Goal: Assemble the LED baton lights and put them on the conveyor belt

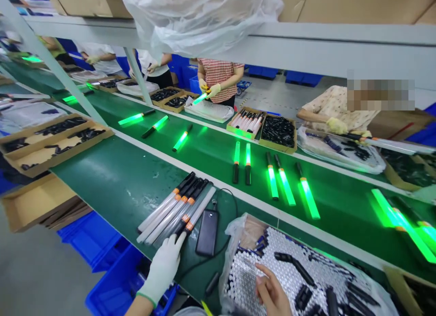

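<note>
My left hand (163,266), in a white glove, has its fingers on the black end of a clear stick with an orange band (190,225), at the near end of a row of similar unlit sticks (166,211). Beside them lies a black power bank (207,233) with a cable. My right hand (270,288), bare, is over a plastic-lined tray of silver-ended batteries (245,277). Its index finger is extended and the others are curled, with nothing visible in them. Black handle parts (299,270) lie on top of the batteries.
Glowing green sticks (271,176) lie along the green conveyor (211,157) ahead. A white rail (289,220) edges it. Cardboard trays of black parts (54,143) stand at left, blue bins (109,284) below. Across the belt, people handle sticks. A shelf (306,47) hangs overhead.
</note>
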A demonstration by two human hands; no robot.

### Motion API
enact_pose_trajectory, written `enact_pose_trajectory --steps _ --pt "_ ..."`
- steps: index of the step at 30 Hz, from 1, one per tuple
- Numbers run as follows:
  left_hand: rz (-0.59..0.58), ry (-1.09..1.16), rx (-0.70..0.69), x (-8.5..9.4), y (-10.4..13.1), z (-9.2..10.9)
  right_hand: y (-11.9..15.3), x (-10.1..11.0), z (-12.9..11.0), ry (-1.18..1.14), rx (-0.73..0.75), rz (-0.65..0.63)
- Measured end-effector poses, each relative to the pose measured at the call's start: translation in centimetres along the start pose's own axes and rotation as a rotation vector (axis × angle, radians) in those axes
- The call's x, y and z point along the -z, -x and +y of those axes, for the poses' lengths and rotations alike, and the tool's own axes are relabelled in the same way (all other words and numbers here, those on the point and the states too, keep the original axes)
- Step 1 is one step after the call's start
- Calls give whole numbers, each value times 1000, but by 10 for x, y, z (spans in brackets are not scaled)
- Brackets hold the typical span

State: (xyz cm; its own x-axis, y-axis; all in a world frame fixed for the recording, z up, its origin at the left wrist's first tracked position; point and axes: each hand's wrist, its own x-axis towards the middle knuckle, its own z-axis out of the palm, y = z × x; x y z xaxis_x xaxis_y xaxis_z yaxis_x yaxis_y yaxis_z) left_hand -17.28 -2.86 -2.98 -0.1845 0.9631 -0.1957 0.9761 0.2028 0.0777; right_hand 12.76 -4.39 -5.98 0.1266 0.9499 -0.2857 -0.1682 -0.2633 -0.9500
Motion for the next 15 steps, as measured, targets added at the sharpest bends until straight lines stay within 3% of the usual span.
enact_pose_trajectory --steps 4,7,11,12,15 --pt "-24 -26 26 -9 -2 14 19 3 8 82 8 -43" --pt "-80 259 86 -7 -9 14 11 8 3 320 207 -54" --pt "-139 736 205 -11 -6 7 -37 8 -26 931 587 -83" --pt "-156 781 206 -13 -4 5 -52 5 -34 1100 615 -106" --pt "-191 975 218 -14 8 6 -91 -5 -51 1307 582 -203"
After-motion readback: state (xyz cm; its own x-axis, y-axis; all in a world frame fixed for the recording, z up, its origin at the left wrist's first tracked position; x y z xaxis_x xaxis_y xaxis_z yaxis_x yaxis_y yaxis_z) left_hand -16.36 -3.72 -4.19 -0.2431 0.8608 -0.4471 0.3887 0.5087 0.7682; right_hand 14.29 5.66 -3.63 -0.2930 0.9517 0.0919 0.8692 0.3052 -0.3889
